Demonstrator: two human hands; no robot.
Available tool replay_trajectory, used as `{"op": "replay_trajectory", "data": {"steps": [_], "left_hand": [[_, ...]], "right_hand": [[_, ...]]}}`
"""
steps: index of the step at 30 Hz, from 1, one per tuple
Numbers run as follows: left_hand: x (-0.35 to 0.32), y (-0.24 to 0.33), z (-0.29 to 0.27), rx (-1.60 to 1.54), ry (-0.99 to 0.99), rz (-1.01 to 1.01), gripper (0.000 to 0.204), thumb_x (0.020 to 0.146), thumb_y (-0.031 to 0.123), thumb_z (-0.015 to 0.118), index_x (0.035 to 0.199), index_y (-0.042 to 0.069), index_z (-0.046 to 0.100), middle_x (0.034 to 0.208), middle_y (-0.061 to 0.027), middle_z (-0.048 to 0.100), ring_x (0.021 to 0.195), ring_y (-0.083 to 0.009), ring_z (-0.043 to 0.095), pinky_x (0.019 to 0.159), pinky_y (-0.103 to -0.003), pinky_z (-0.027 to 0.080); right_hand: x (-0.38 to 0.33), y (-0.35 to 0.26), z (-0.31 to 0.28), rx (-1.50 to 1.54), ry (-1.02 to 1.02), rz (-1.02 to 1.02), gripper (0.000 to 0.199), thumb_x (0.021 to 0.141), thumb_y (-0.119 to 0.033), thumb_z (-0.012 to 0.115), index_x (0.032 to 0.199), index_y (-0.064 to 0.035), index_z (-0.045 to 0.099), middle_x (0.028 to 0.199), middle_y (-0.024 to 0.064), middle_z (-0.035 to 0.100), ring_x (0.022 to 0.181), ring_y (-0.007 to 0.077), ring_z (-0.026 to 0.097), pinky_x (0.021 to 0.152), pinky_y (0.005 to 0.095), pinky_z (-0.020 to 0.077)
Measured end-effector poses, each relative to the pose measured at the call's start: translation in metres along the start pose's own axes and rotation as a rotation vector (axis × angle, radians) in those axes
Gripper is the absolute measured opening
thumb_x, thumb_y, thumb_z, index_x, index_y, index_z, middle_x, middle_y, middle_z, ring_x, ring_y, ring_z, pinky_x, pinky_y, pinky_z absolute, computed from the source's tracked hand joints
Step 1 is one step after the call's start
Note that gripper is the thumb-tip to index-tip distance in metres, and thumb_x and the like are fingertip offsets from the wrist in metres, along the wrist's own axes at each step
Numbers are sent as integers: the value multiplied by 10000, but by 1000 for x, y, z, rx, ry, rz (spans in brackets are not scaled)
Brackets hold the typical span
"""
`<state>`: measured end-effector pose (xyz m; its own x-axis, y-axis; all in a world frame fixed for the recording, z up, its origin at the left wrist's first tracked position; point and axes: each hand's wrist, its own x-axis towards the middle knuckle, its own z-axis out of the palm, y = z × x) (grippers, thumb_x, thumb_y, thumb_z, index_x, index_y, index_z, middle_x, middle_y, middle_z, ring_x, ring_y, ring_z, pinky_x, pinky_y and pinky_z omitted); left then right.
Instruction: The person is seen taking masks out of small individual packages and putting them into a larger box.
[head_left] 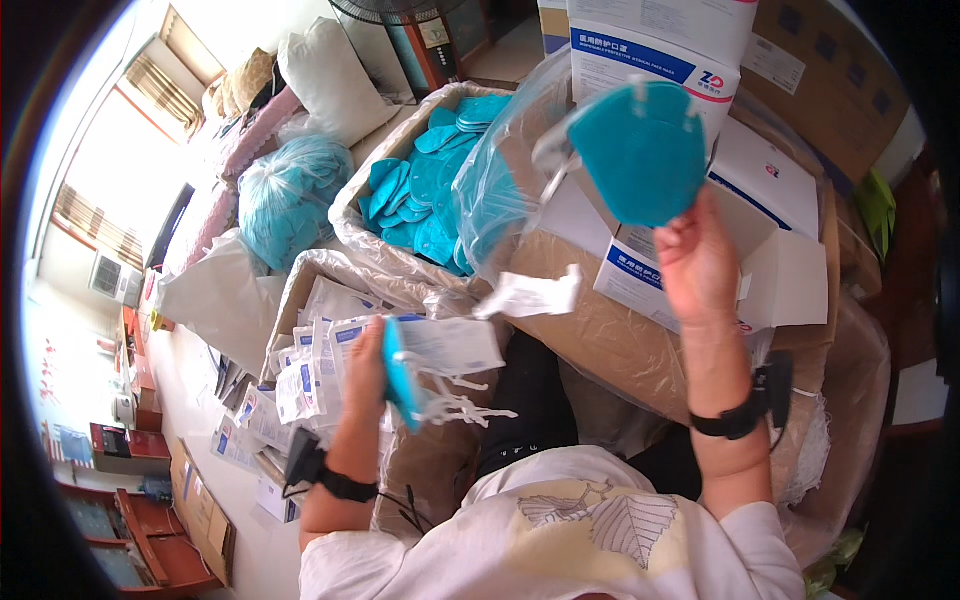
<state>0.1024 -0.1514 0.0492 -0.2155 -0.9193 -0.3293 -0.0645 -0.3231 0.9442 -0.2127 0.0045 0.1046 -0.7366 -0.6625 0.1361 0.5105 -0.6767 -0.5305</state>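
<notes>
My right hand (695, 255), raised on the right, pinches the lower edge of a flat teal face mask (640, 155). White straps stick out from that mask's edges. At the left, my left hand (365, 370) is closed round more teal masks (400, 380), seen edge-on, with white ear loops (455, 405) dangling beside them. A printed pouch (450, 345) reaches out right next to this hand; whether the fingers grip it I cannot tell. Below the left hand, a lined box (290, 300) holds many printed pouches (305, 385).
Beyond my hands stands a lined carton (350, 190) of loose teal masks (425, 195). An open white box (790, 270) rests on a plastic-covered carton (570, 270) at the right. White boxes (650, 60) are stacked behind. A bulging clear bag (290, 200) sits far left.
</notes>
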Motion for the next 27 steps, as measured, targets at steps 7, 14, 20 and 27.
{"op": "replay_trajectory", "data": {"steps": [7, 14, 20, 27], "left_hand": [[65, 24, -150, 1305, 533, 477, 439, 884, 398, 429, 1219, 118, 469, 953, -205, 617, 928, -353, 579, 790, -410, 431], [34, 65, -43, 916, 144, 624, 345, 888, 363, 462, 1000, 71, 608, 873, -142, 632, 793, -252, 603, 720, -345, 444], [2, 25, 81, 697, -326, 498, 360, 908, 344, 462, 817, 19, 587, 629, 8, 501, 615, -68, 441, 560, -263, 387], [-25, -27, 182, 664, -421, 599, 361, 887, 348, 480, 819, 13, 595, 614, -112, 538, 569, -163, 507, 552, -319, 411]], "right_hand": [[-38, -65, -28, -429, 80, -124, 185, 905, -226, 497, 1043, -104, 479, 836, -31, 490, 732, 55, 437, 638, 197, 362], [-71, -68, -35, -905, 91, -116, 162, 921, -236, 466, 984, -92, 506, 882, -31, 481, 852, 55, 437, 780, 193, 352], [-94, -65, -25, -1162, -195, 118, 164, 890, -107, 486, 1047, -57, 498, 783, -25, 483, 713, 42, 441, 668, 193, 382], [-111, -97, -53, -1463, -237, 235, 142, 837, -52, 462, 864, 4, 589, 757, 28, 575, 685, 70, 511, 616, 223, 423]]}}
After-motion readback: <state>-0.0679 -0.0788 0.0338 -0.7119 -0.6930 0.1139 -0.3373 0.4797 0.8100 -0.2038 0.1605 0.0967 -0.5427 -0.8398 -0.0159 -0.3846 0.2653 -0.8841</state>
